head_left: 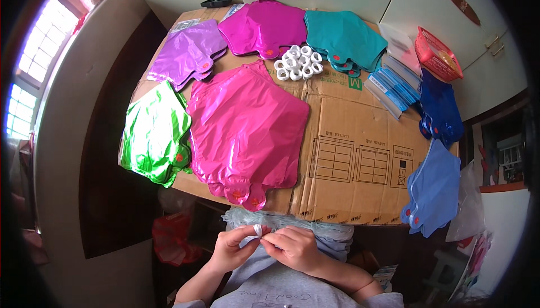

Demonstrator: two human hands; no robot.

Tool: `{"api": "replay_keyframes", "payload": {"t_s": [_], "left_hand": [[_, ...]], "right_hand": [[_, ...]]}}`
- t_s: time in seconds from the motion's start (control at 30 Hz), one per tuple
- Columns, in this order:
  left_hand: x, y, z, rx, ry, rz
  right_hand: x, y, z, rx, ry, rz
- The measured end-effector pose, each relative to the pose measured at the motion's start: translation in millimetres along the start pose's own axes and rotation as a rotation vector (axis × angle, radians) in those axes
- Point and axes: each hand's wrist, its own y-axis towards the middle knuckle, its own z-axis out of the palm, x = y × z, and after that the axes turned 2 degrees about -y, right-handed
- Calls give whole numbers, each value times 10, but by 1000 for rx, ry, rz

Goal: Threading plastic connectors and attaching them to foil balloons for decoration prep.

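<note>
Close to my body, below the table's front edge, my two hands meet. My left hand [233,247] is closed, with thumb and forefinger pinching a small white ribbon roll [258,230]. Against it my right hand [293,246] is also closed, its fingertips pressed together; what they hold is too small to make out. A bit of pinkish red shows between the hands. On the table just beyond lies a stack of flat pink foil balloons [247,128] with rounded tabs at the near end. Further back sits a cluster of similar white rolls [298,63].
Flat balloon stacks in green [154,134], lilac [188,52], magenta [263,27], teal [343,38], dark blue [441,108] and light blue [433,190] ring the cardboard-covered table [337,195]. Blue-and-white packets [394,90] and a red basket [436,55] lie at the back right.
</note>
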Motion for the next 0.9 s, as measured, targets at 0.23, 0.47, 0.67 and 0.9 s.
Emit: {"api": "replay_keyframes", "payload": {"t_s": [0.23, 0.47, 0.67, 0.9], "left_hand": [[82, -67, 14, -68, -141, -169], [-16, -14, -74, 179, -482, -255], [-5, -16, -106, 316, -474, -321], [-187, 157, -63, 355, -599, -267]], "right_hand": [[-39, 19, -37, 38, 143, 24], [-238, 85, -141, 384, 764, 347], [-349, 1, -104, 596, 1315, 634], [-284, 82, -199, 583, 1322, 658]]}}
